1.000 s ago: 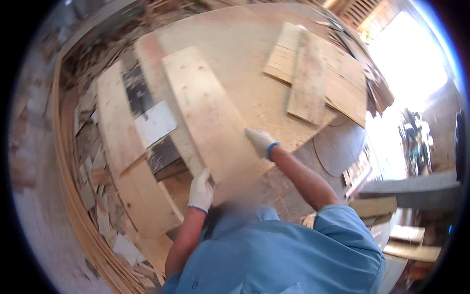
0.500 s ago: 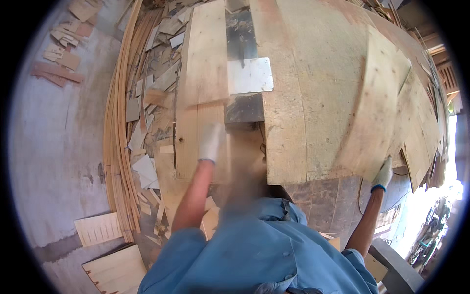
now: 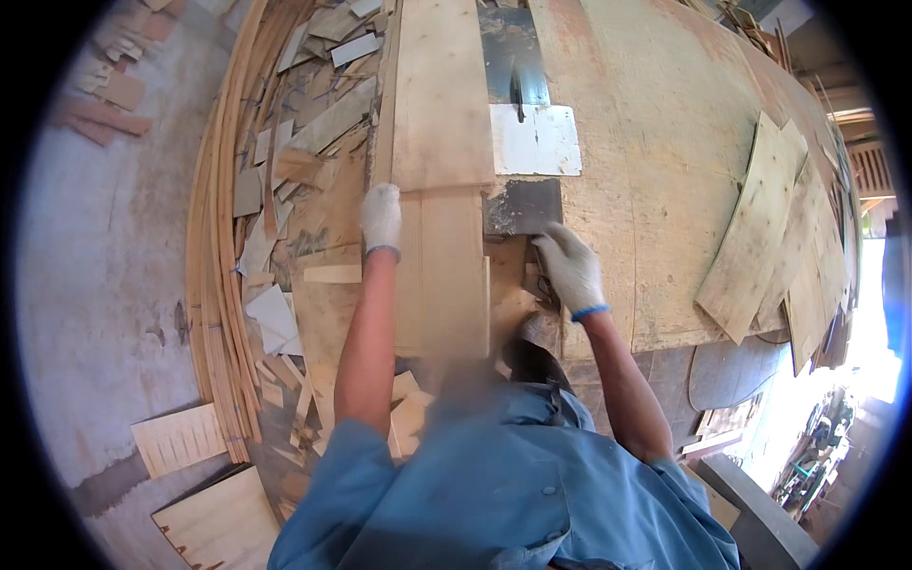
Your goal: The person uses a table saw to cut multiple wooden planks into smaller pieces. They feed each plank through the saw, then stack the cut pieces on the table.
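Loose boards (image 3: 750, 228): already heaped, well right of the white plate (image 3: 535, 141). One plank (image 3: 442, 104): off the heap, flat, just left of the plate; left hand (image 3: 383, 220) below-left of the plate, right hand (image 3: 572, 266) below it, either grip impossible to tell.

**Person in a blue work shirt (image 3: 427, 494) and pale gloves (image 3: 576, 275)**

The shirt is a plain, medium blue, loose and creased, with a visible seam and one small round button (image 3: 548, 491) in matching blue. Its short, wide sleeves (image 3: 332, 475) leave the forearms (image 3: 367, 351) bare. Both gloves are off-white and look knitted. The one on the right hand (image 3: 572, 266) ends in a bright blue wristband (image 3: 590, 313); the one on the left hand (image 3: 382, 218) has a thinner, greyer-blue edge. The upper part of the shirt is blurred.
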`<state>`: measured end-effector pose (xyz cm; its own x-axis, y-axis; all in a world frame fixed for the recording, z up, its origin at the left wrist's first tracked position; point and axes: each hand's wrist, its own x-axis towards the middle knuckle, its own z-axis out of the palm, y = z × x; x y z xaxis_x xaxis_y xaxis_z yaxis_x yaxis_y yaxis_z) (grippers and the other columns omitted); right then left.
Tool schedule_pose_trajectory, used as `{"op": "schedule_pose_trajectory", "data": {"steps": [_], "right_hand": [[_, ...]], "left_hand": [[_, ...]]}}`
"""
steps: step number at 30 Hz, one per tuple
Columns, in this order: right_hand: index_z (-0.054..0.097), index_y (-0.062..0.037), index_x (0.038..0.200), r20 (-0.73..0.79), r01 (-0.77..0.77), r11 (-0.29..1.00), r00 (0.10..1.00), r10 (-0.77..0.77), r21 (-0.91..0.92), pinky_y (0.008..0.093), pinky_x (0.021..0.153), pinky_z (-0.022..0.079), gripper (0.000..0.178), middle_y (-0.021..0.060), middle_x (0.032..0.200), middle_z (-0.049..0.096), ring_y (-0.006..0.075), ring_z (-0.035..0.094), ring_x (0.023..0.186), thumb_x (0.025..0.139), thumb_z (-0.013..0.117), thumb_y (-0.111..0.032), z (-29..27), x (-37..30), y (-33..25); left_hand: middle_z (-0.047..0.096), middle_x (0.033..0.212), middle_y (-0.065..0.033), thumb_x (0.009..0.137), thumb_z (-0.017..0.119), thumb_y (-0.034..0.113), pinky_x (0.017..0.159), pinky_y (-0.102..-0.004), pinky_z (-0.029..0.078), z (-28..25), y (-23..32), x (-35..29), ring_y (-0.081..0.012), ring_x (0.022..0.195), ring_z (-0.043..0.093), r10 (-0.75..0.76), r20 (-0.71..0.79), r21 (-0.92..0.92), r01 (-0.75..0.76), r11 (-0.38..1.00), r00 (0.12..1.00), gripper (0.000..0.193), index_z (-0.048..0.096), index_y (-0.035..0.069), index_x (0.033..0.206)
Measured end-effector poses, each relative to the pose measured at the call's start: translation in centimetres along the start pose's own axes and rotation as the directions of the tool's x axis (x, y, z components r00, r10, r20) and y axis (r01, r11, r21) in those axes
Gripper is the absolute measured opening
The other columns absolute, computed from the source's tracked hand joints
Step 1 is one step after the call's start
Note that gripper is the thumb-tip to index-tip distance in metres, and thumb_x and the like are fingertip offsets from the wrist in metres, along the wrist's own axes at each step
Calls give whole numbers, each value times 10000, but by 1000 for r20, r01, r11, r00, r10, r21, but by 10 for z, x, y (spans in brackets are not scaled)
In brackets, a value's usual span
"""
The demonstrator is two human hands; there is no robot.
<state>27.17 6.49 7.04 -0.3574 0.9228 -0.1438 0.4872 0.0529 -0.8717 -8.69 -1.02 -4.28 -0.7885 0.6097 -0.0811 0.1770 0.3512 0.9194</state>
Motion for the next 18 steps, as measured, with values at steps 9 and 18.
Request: {"op": "schedule_pose_trajectory", "data": {"steps": [9, 18], "right_hand": [[570, -4, 1235, -17, -130, 965, 991, 129, -229, 420, 918, 470, 600, 241, 1124, 644, 395, 605, 1077, 842, 588, -457, 105, 92, -66], [632, 34, 1114, 0, -283, 952, 959, 285, 120, 366, 632, 518, 564, 144, 881, 658, 235, 630, 747, 840, 627, -458, 139, 130, -48]], "left_hand": [[563, 834, -116, 921, 585, 272, 631, -374, 512, -14, 67, -7, -248, 705, 586, -553, 260, -691, 553, 466, 792, 272, 540, 6, 954], [566, 843, -87, 916, 616, 332, 605, -383, 521, -45, 47, 30, -221, 756, 607, -514, 283, -430, 586, 687, 810, 315, 558, 33, 997]]}}
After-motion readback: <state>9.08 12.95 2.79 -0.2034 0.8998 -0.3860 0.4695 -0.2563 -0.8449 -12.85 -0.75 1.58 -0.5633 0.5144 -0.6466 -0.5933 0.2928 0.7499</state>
